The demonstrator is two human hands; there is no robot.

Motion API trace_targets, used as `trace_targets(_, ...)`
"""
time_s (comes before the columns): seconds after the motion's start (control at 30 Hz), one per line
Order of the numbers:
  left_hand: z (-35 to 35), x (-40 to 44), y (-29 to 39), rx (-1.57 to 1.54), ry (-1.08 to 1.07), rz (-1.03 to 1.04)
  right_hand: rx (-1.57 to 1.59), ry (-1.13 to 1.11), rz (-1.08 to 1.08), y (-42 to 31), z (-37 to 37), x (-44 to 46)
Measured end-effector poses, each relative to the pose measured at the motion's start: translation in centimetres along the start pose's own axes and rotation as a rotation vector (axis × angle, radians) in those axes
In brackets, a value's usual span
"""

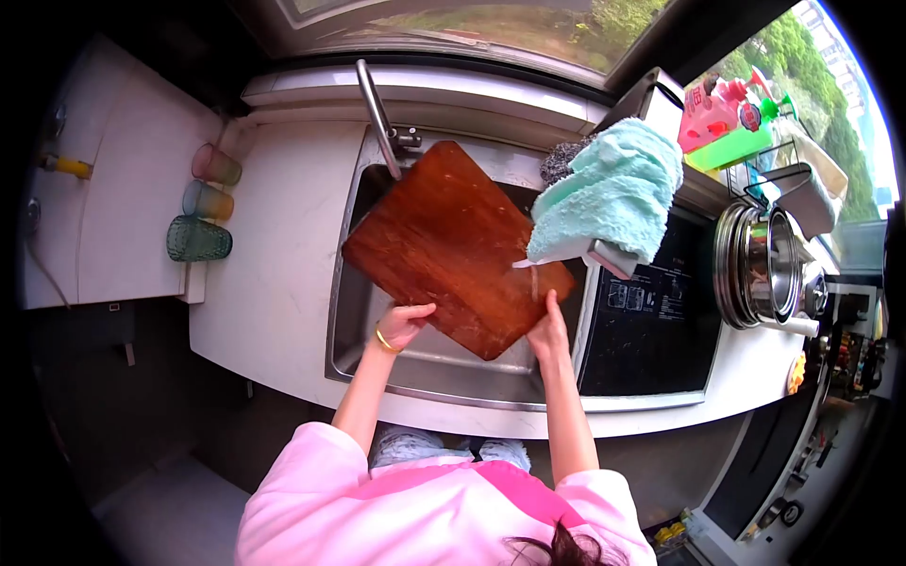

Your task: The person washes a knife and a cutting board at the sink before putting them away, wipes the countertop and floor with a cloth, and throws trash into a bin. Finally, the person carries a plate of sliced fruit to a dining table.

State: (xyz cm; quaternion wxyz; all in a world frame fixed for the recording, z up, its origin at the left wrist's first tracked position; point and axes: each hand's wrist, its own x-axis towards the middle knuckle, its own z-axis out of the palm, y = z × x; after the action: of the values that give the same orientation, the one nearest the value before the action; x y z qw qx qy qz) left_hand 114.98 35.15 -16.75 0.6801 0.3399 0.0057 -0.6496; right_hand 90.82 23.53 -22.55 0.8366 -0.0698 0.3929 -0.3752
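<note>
A reddish-brown wooden cutting board (pixel 453 245) is held tilted over the stainless steel sink (pixel 434 375). My left hand (pixel 404 325) grips its lower left edge, thumb on top and the other fingers underneath. At the lower right corner my right hand (pixel 549 332) is closed on the board, its fingers partly hidden beneath. The board's far corner reaches up beside the faucet (pixel 379 118). A light green towel (pixel 613 193) hangs over a holder just right of the board and overlaps its right side in view.
Three coloured glasses (pixel 208 201) stand on the left. Right of the sink is a black cooktop (pixel 642 311), with stacked steel pots (pixel 755 264) beyond it. Soap bottles (pixel 727 123) stand by the window at the upper right. White countertop (pixel 264 283) borders the sink.
</note>
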Motion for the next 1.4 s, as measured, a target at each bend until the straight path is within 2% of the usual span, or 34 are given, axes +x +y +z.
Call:
trace_targets(0.07, 1.9, -1.2, 1.8, 0.126, 0.055, 0.033, -0.071, 0.149, 0.119, 0.3, 3.4, -0.8)
trace_targets(0.1, 2.3, -1.5, 2.3, 0.238, 0.108, 0.074, -0.068, 0.148, 0.118, 0.5, 3.8, -1.0)
trace_targets(0.2, 0.8, -1.3, 2.3, 0.269, 0.152, 0.062, -0.252, 0.132, 0.039, 0.7, 4.4, -2.0)
trace_targets(0.27, -0.2, -1.4, 1.4, 0.186, 0.166, 0.04, -0.567, 0.268, -0.119, -0.6, 5.4, -3.5)
trace_targets(0.33, -1.7, -1.6, -0.3, -0.138, 0.111, -0.147, -0.612, 0.224, -0.345, -2.3, 7.9, -5.4)
trace_targets(0.4, -1.3, -1.2, -2.4, -0.261, 0.091, -0.148, -0.756, 0.24, -0.466, -4.0, 11.1, -7.5)
trace_targets(0.47, -1.7, -1.1, -5.0, -0.511, -0.008, -0.266, -0.792, 0.207, -0.593, -4.5, 12.2, -8.4)
trace_targets(0.6, -1.3, 0.0, -8.5, -0.586, -0.059, -0.27, -0.958, 0.208, -0.681, -4.9, 11.8, -11.4)
trace_targets(0.67, -1.4, 0.4, -9.3, -0.587, -0.036, -0.371, -0.946, 0.238, -0.727, -4.8, 10.7, -12.3)
trace_targets(0.73, -1.5, 0.4, -8.9, -0.575, -0.074, -0.366, -0.772, 0.227, -0.638, -5.1, 7.8, -12.2)
trace_targets(0.8, -1.1, 0.0, -7.4, -0.289, -0.157, -0.299, -0.608, 0.157, -0.517, -5.3, 5.9, -11.6)
trace_targets(0.83, -0.7, -0.4, -6.4, -0.285, -0.154, -0.299, -0.534, 0.129, -0.452, -5.0, 4.5, -10.9)
trace_targets(0.9, 0.7, -1.3, -3.9, -0.023, -0.067, -0.18, -0.34, 0.048, -0.291, -3.7, 1.6, -9.0)
trace_targets(0.93, 1.9, -1.9, -2.5, -0.015, -0.065, -0.182, -0.299, 0.036, -0.173, -2.9, 1.7, -8.5)
trace_targets(1.03, 4.3, -3.2, -0.4, 0.374, 0.158, 0.021, -0.106, 0.067, 0.097, 0.6, -2.2, -5.0)
trace_targets(1.07, 4.8, -3.3, -0.2, 0.381, 0.145, 0.011, -0.064, 0.085, 0.185, 1.3, -1.6, -4.5)
trace_targets(1.13, 6.4, -3.8, 0.2, 0.438, 0.331, 0.308, -0.177, 0.074, 0.223, 1.8, -0.5, -4.6)
trace_targets(1.17, 6.9, -4.3, 1.1, 0.371, 0.371, 0.174, -0.386, 0.108, 0.26, 0.9, 0.3, -4.6)
trace_targets(1.2, 6.4, -4.4, 0.9, 0.372, 0.388, 0.261, -0.591, 0.148, 0.302, 0.1, 0.9, -4.4)
trace_targets(1.27, 5.7, -5.4, 1.6, 0.247, 0.417, 0.141, -1.288, 0.017, 0.008, -2.4, 0.2, -2.5)
trace_targets(1.4, 7.3, -7.1, 2.7, 0.182, 0.536, 0.204, -1.38, 0.167, -0.818, -10.5, 5.3, 3.8)
